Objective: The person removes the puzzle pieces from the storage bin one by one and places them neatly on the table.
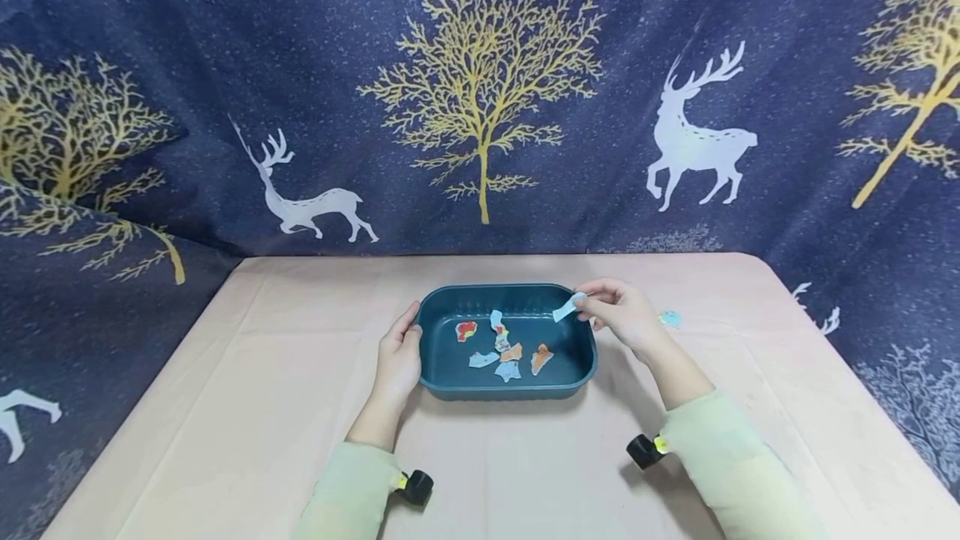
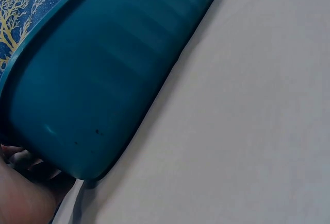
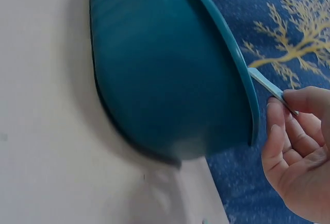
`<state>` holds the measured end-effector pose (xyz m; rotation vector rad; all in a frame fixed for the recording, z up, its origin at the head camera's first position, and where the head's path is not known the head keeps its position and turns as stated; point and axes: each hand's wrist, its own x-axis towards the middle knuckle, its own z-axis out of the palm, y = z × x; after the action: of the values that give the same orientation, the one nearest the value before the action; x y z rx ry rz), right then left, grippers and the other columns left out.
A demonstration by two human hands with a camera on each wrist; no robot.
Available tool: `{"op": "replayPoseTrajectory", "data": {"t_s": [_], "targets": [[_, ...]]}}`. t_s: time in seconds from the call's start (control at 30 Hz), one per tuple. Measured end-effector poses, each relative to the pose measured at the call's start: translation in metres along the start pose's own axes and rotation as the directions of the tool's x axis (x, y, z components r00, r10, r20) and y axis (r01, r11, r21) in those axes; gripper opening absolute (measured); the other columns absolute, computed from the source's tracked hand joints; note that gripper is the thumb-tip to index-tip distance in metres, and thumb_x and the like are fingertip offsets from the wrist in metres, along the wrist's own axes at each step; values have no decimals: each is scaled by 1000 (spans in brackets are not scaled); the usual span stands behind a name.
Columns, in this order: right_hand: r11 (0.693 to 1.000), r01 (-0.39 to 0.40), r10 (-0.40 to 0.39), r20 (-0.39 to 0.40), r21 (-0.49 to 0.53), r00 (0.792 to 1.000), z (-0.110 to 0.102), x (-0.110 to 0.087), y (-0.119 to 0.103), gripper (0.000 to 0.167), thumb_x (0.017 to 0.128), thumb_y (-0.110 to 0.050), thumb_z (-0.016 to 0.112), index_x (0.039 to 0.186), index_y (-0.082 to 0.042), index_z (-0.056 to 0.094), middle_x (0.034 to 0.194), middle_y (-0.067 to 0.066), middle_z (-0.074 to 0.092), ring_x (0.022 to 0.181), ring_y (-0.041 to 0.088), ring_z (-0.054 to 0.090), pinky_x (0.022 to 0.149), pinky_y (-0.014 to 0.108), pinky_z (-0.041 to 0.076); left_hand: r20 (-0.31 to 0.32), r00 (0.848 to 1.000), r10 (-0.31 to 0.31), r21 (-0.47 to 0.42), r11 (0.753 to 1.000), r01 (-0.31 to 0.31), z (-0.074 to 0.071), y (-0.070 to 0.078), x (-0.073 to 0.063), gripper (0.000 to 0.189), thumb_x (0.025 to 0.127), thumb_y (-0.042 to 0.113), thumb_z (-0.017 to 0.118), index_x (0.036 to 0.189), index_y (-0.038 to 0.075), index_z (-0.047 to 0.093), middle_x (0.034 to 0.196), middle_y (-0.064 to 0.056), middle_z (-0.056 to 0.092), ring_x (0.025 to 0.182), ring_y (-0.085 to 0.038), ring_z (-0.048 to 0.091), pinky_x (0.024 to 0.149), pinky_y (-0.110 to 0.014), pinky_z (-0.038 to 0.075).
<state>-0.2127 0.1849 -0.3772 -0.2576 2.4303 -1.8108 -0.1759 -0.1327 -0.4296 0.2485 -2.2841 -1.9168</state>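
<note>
A dark teal plastic basin (image 1: pixel 498 390) stands on the table, with several small irregular flat pieces in it. Light blue, red and orange show on them, such as a red piece (image 1: pixel 466 331) at the left and an orange piece (image 1: pixel 542 359) at the right. My left hand (image 1: pixel 399 361) holds the basin's left end, thumb by the rim and other fingers along the outside. Over the back right corner, my right hand (image 1: pixel 622 315) pinches a narrow light-blue piece (image 1: pixel 567 307) between thumb and fingers. In the right wrist view this piece (image 3: pixel 265 84) appears thin, seen nearly edge-on beside the rim.
Another light-blue piece (image 1: pixel 671 319) lies on the table beyond the right hand. A pale cloth covers the table (image 1: pixel 262 373). Behind it hangs a dark blue curtain (image 1: pixel 315 90) with deer and trees. Black wrist cameras (image 1: pixel 417 487) sit at both sleeves.
</note>
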Motion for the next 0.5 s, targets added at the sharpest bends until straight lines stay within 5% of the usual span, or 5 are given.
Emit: {"op": "replayPoseTrajectory", "data": {"t_s": [0.3, 0.5], "targets": [[990, -56, 66, -70, 130, 995, -25, -12, 15, 47, 90, -17, 64, 122, 14, 49, 79, -12, 70, 72, 3, 66, 61, 18, 56, 9, 1000, 3, -2, 1000, -3, -1, 0, 0, 44, 99, 9, 36, 143, 5, 40, 151, -10, 37, 143, -27, 28, 118, -44, 23], [967, -74, 102, -107, 246, 989, -44, -20, 25, 25, 89, -19, 65, 111, -7, 62, 81, -9, 70, 74, 5, 68, 65, 20, 58, 5, 1000, -2, 10, 1000, 2, -2, -1, 0, 44, 99, 9, 36, 143, 6, 41, 150, -10, 38, 143, -27, 28, 118, -44, 24]]}}
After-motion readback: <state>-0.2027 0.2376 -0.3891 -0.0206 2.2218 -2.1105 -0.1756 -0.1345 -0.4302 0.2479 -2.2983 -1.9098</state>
